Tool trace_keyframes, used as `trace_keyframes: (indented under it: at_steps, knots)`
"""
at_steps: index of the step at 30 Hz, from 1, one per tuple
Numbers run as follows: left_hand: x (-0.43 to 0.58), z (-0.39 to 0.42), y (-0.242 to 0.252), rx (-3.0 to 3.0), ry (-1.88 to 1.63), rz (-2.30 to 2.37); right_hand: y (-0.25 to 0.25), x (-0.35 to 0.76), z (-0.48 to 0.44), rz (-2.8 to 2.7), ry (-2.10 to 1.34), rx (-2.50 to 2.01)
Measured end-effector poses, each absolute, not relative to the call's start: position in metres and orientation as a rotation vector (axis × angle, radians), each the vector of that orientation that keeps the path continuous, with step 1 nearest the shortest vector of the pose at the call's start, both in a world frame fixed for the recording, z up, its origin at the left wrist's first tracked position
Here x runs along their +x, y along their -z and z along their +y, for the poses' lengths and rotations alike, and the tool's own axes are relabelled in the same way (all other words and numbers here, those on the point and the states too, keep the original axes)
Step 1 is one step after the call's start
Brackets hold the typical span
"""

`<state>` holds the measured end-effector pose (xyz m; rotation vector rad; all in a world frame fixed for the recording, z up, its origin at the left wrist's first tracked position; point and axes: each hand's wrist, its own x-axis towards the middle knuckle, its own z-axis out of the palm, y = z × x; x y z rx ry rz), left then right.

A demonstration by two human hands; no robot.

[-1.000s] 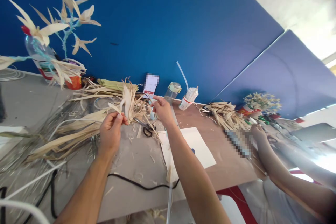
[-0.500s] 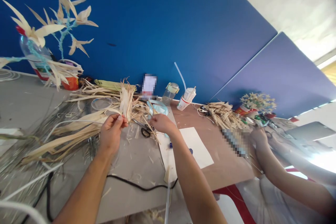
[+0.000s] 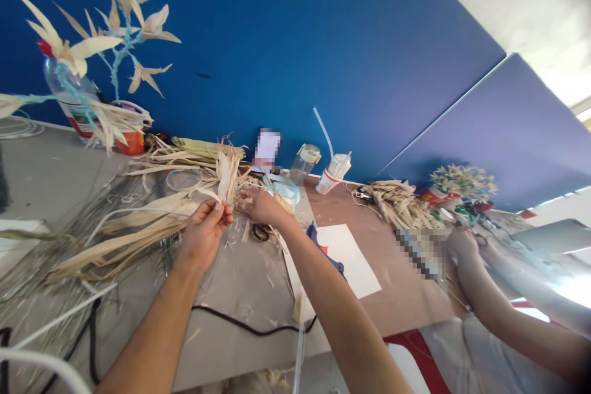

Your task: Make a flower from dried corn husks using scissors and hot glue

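Observation:
My left hand point(image 3: 209, 229) is closed in a pinch, thumb against fingers, on a pale corn husk strip point(image 3: 209, 194). An upright bundle of dried corn husk point(image 3: 228, 173) stands just beyond its fingertips. To the right, my right hand point(image 3: 262, 206) reaches in toward that bundle, its fingers partly stretched and apart, with nothing visible in them. Below this hand lie scissors point(image 3: 261, 232), only their black handle loops showing clearly. A blue glue gun point(image 3: 325, 251) rests on a white sheet point(image 3: 357, 258), partly covered by my right forearm.
Long husks point(image 3: 124, 240) and thin clear strands spread over the left side. A black cord point(image 3: 249, 329) crosses the front. Behind stand a glass jar point(image 3: 305, 163), a paper cup point(image 3: 331, 175) and a husk-flower branch point(image 3: 117, 61). A co-worker's hand point(image 3: 462, 243) is at the right.
My right hand has moved left, closer to my left hand and the husk bundle, and its fingers have spread. More of the glue gun shows. The view has shifted slightly.

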<state>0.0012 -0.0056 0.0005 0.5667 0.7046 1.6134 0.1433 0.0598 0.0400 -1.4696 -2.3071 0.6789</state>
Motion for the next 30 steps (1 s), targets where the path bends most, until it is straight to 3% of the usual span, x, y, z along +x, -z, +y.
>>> trace_keyframes:
  at_steps: [8,14,17,20,26,30]
  knots:
    - [0.007,-0.009,0.001,0.653,-1.525,0.766,-0.054,0.193,-0.007,-2.345,-0.672,-1.567]
    - [0.010,-0.010,-0.003,0.617,-1.513,0.755,-0.023,0.212,-0.051,-2.675,-0.120,-1.549]
    - [0.010,-0.010,-0.003,0.615,-1.527,0.767,-0.015,0.213,-0.049,-2.690,-0.038,-1.515]
    - [0.010,-0.010,-0.002,0.597,-1.532,0.783,-0.016,0.217,-0.040,-2.367,-0.262,-1.467]
    - [0.009,-0.010,0.000,0.561,-1.476,0.706,-0.039,0.210,-0.017,-1.040,-1.099,-1.077]
    - [0.009,-0.014,-0.002,0.508,-1.357,0.619,-0.038,0.181,-0.005,-0.702,-1.257,-0.969]
